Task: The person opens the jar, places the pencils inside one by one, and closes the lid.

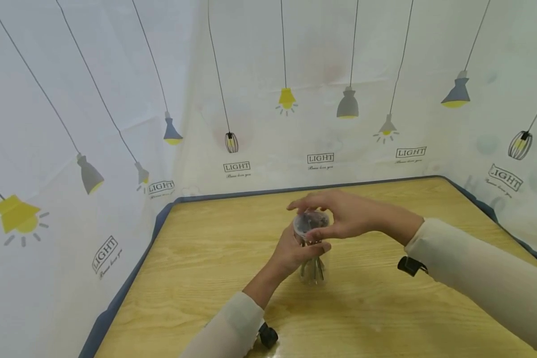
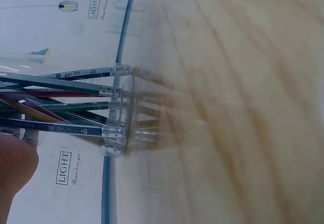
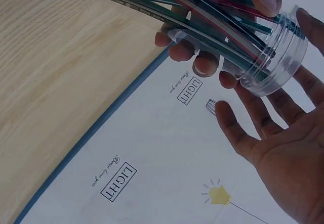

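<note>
A clear jar (image 1: 314, 271) of pencils stands on the table. My left hand (image 1: 291, 251) grips its upper body, the thumb in front and fingers around the far side. Several dark green, red and blue pencils (image 2: 76, 88) lean inside the jar; two are marked 2B and HB. A clear cap (image 3: 283, 57) is on the jar's mouth. My right hand (image 1: 346, 214) is around the cap, its thumb near the closer rim and fingers spread over the far side. In the right wrist view those fingers are loosely bent; whether they touch the cap is unclear.
The wood-grain table (image 1: 197, 258) has a blue edge strip at its back and sides. Behind it hangs a white sheet (image 1: 259, 59) printed with lamps and the word LIGHT. Black wrist devices (image 1: 409, 266) sit by both sleeves.
</note>
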Motion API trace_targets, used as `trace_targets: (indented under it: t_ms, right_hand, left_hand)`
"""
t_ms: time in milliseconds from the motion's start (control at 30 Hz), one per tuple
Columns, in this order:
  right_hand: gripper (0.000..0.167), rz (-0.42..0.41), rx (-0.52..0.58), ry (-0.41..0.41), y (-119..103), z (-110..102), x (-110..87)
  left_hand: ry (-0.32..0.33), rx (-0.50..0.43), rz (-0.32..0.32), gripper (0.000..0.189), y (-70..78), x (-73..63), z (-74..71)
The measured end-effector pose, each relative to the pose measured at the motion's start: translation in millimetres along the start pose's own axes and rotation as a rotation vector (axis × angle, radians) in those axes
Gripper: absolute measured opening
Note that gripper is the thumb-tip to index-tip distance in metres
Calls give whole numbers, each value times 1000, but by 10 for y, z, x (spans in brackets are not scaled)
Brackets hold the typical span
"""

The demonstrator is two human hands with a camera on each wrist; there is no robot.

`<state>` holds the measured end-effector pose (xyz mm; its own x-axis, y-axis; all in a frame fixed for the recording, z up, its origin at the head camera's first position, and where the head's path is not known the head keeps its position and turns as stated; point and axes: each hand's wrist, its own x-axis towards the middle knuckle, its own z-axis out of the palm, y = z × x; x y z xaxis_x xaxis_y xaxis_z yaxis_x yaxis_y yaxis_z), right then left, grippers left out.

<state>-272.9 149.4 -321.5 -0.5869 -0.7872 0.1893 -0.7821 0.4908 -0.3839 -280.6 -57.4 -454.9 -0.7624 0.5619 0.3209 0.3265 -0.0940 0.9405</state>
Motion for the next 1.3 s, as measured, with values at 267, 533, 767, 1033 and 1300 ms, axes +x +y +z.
trace_targets:
  t_ms: [267,533,767,1033,1300]
  right_hand:
    - [70,109,-189,56,-66,77,82]
    - [57,122,-434,62,-149,162,189]
    - [78,295,-623,-25,-314,212,305]
    - [88,380,-578,-14,-418,183,299]
    - [78,191,-237,-100,-268,-96,45]
  left_hand:
    - [19,11,-59,73,7,-11,3]
    - [2,-9,-39,72,32,8,31]
    - [11,75,-36,54,13,7,22]
    - [22,115,0,57,-41,21,-3]
    - [29,17,-79,72,-33,-26,-6]
